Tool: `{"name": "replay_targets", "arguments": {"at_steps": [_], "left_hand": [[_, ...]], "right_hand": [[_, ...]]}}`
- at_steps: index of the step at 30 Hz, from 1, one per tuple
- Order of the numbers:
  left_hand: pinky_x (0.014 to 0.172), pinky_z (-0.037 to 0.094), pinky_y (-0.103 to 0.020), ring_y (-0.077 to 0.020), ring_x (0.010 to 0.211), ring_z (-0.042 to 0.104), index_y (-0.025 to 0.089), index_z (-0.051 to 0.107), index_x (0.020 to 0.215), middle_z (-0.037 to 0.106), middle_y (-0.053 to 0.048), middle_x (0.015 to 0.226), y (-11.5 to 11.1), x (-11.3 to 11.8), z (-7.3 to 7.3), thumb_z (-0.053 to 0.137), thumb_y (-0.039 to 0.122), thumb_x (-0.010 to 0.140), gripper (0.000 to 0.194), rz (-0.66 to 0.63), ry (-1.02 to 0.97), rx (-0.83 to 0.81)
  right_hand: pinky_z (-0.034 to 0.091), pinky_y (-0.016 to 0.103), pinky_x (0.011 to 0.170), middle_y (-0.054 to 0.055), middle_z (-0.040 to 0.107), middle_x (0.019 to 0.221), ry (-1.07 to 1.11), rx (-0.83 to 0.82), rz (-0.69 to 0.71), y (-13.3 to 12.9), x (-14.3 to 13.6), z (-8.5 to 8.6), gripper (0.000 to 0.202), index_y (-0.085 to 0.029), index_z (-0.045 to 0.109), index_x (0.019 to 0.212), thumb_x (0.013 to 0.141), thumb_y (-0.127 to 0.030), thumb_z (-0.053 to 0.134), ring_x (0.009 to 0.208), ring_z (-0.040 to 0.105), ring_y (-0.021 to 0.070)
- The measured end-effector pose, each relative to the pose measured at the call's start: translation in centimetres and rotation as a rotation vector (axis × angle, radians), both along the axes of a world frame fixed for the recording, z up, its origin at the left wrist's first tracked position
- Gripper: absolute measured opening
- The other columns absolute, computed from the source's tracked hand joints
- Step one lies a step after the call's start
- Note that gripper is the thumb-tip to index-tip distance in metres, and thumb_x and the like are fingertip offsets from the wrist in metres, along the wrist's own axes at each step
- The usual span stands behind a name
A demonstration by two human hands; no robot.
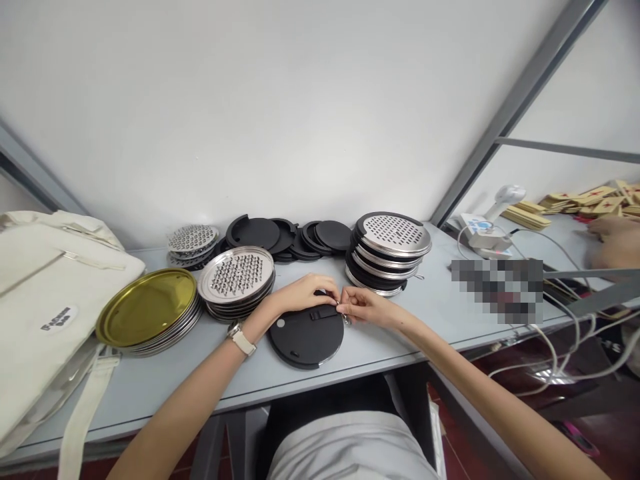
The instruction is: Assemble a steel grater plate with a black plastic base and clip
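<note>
A round black plastic disc [305,340] lies on the table in front of me, with a small raised slot, a pale round spot and a thin metal rim showing at its lower right. My left hand [314,292] reaches over the far edge of this disc, its fingers curled on it. At the disc's right edge, my right hand [367,307] pinches a small shiny metal clip [346,317]. The fingertips of both hands nearly meet there, and part of the clip is hidden by them.
Left of the disc are stacked grater plates [237,275] and gold-coloured round plates [150,307], beside a cream backpack [50,320]. Black rings and discs [275,237] line the wall. A tall stack of graters [395,233] stands right. Cables and another person's hand [615,237] are farther right.
</note>
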State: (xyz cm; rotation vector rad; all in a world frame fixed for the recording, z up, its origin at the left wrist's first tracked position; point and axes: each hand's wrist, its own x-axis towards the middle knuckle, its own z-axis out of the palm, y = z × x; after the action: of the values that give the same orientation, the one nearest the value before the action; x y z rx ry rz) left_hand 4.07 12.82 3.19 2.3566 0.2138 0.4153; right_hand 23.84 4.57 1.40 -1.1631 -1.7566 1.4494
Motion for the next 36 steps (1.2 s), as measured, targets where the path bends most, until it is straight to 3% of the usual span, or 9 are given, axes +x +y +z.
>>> {"name": "replay_targets", "arguments": {"at_steps": [4, 9, 13, 18, 23, 28, 32, 36], "left_hand": [[0.08, 0.041, -0.024, -0.0149, 0.084, 0.056, 0.016, 0.067, 0.089, 0.063, -0.003, 0.087, 0.0, 0.0, -0.1, 0.053, 0.026, 0.09, 0.018, -0.005, -0.014, -0.013], [0.079, 0.041, -0.024, -0.0147, 0.084, 0.056, 0.016, 0.066, 0.09, 0.063, -0.003, 0.088, -0.2, -0.1, 0.0, 0.054, 0.025, 0.089, 0.015, 0.042, 0.015, 0.01], [0.08, 0.042, -0.024, -0.0144, 0.086, 0.057, 0.016, 0.065, 0.091, 0.063, -0.003, 0.089, -0.5, 0.0, 0.2, 0.056, 0.023, 0.088, 0.012, 0.083, 0.035, -0.008], [0.081, 0.043, -0.024, -0.0146, 0.086, 0.058, 0.016, 0.065, 0.089, 0.064, -0.003, 0.09, -0.6, 0.0, 0.3, 0.056, 0.022, 0.087, 0.01, 0.104, 0.031, -0.002], [0.081, 0.044, -0.025, -0.0148, 0.086, 0.059, 0.016, 0.064, 0.088, 0.065, -0.003, 0.089, -0.7, -0.1, 0.3, 0.056, 0.022, 0.087, 0.01, 0.112, 0.017, 0.003], [0.083, 0.045, -0.027, -0.0152, 0.088, 0.059, 0.016, 0.063, 0.093, 0.064, -0.004, 0.093, -0.8, 0.0, 0.5, 0.057, 0.022, 0.086, 0.011, 0.14, 0.037, 0.0], [0.094, 0.042, -0.033, -0.02, 0.105, 0.054, 0.021, 0.056, 0.113, 0.058, -0.006, 0.113, -1.3, -0.9, 1.9, 0.066, 0.037, 0.079, 0.039, 0.181, 0.072, 0.002], [0.105, 0.029, -0.047, -0.0346, 0.128, 0.034, 0.03, 0.034, 0.139, 0.041, -0.009, 0.137, -1.7, -2.2, 3.0, 0.081, 0.057, 0.048, 0.106, 0.038, 0.358, 0.069]], "right_hand": [[0.035, 0.021, 0.047, -0.004, 0.054, 0.058, 0.015, -0.026, 0.021, -0.1, 0.0, 0.0, 0.041, -0.019, 0.046, 0.075, 0.078, -0.057, 0.061, 0.05, 0.045, 0.0081], [0.028, 0.021, 0.046, -0.003, 0.057, 0.061, -0.024, 0.019, -0.014, -0.5, -0.1, 0.3, 0.041, -0.017, 0.049, 0.077, 0.085, -0.058, 0.052, 0.048, 0.039, 0.0067], [0.028, 0.022, 0.05, -0.004, 0.053, 0.058, -0.029, 0.123, -0.164, -1.5, -0.3, 0.1, 0.039, -0.018, 0.049, 0.074, 0.092, -0.053, 0.043, 0.049, 0.038, 0.0077], [0.031, 0.023, 0.052, -0.004, 0.05, 0.062, -0.099, 0.279, -0.306, -2.8, -0.9, -0.9, 0.029, -0.02, 0.05, 0.08, 0.091, -0.046, 0.048, 0.054, 0.041, 0.0107], [0.035, 0.025, 0.059, 0.0, 0.051, 0.073, -0.349, 0.53, -0.314, -3.6, -1.5, -1.1, 0.017, -0.02, 0.05, 0.08, 0.092, -0.031, 0.048, 0.063, 0.044, 0.0131], [0.036, 0.026, 0.062, -0.001, 0.048, 0.073, -0.417, 0.568, -0.284, -3.6, -1.5, -0.9, 0.013, -0.02, 0.047, 0.079, 0.092, -0.022, 0.042, 0.065, 0.046, 0.014], [0.035, 0.025, 0.061, -0.002, 0.045, 0.07, -0.409, 0.564, -0.314, -3.5, -1.4, -0.9, 0.017, -0.021, 0.043, 0.075, 0.092, -0.022, 0.042, 0.065, 0.045, 0.0138], [0.033, 0.025, 0.059, -0.002, 0.046, 0.069, -0.378, 0.543, -0.324, -3.5, -1.4, -1.1, 0.019, -0.02, 0.045, 0.075, 0.092, -0.025, 0.042, 0.063, 0.044, 0.0132]]}}
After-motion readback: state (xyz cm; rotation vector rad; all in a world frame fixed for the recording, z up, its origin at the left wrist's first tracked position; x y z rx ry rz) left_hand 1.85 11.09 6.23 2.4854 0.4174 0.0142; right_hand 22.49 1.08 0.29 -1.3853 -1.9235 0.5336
